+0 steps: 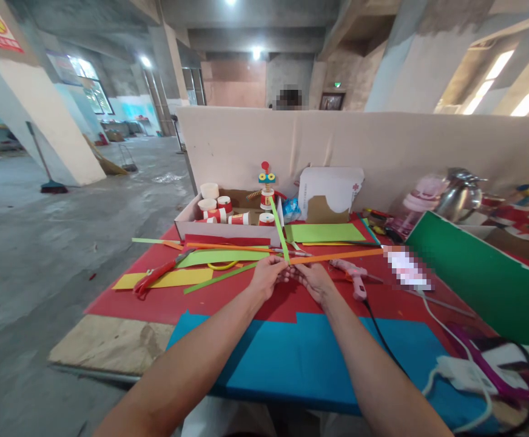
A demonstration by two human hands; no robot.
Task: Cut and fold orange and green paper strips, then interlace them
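Note:
Both my hands meet over the red sheet (228,297) on the table. My left hand (268,276) is closed, pinching the crossing of a green paper strip (279,230) and an orange paper strip (337,255). My right hand (312,280) is closed too, fingers pressed on the same crossing point. The green strip rises away from me toward the cardboard box (228,229). The orange strip runs out to the right. Another green strip (219,277) trails left from my left hand.
Red scissors (158,274) lie on a yellow paper (164,279) at left. A pink glue gun (353,276) with a black cord lies right of my hands. The box holds red and white paper cups (216,209). A green board (483,273), power strip (462,371) and metal kettle (460,194) are at right.

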